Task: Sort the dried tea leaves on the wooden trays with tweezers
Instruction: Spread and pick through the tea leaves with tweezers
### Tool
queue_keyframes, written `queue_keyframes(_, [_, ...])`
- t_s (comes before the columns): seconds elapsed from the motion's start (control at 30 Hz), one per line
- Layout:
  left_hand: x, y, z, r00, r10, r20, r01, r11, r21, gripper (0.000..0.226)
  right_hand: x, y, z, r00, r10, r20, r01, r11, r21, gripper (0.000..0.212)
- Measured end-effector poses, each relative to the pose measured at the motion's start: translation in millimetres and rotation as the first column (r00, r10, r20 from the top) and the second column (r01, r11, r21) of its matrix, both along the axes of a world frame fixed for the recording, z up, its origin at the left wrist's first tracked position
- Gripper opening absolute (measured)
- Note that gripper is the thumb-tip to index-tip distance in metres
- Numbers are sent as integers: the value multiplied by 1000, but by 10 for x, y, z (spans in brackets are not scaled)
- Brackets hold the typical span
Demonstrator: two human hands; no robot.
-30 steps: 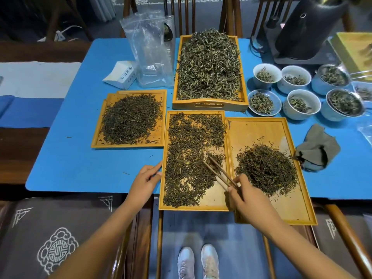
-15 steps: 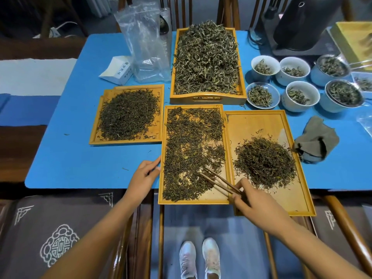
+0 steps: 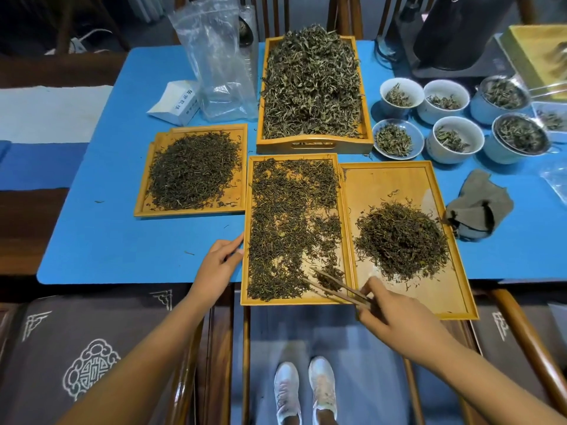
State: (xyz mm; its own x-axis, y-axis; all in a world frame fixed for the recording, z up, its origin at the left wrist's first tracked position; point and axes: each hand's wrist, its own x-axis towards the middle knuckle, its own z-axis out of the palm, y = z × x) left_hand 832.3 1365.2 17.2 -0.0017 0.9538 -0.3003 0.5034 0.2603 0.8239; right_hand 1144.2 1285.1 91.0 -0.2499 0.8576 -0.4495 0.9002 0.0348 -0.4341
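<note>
The flat rectangular trays of pale yellow wood look smooth with a soft sheen, and the thin brown tweezers look like matt wood or bamboo. The blue surface is matt, the clear bag is glossy crinkled plastic, and the grey cloth is soft and dull. The small white cups have a glazed ceramic shine.

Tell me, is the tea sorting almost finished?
Not yet. Done: a pile of picked leaves sits on the right tray. In hand: the right hand works tweezers in the middle tray, which the left hand touches. Left: many loose leaves remain there.
</note>
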Motion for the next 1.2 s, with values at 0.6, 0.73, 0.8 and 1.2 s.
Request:
queue_keyframes(0.6, [3,-11,43,1000,-15,-15,15,1000,2,39,68,-175,-74,1000,-4,6,4,1000,22,16])
queue_keyframes(0.73, [6,-11,51,1000,-12,-19,12,1000,-1,39,-86,-97,-88,999,-13,-51,16,999,50,17])
queue_keyframes(0.8, [14,-7,57,1000,-6,-15,6,1000,-4,39,-150,-74,-108,998,16,-53,-13,999,49,17])
queue_keyframes(1.2, [18,-7,59,1000,-1,-9,1,1000,-8,39,309,-188,50,999,-23,43,23,1000,-8,16])
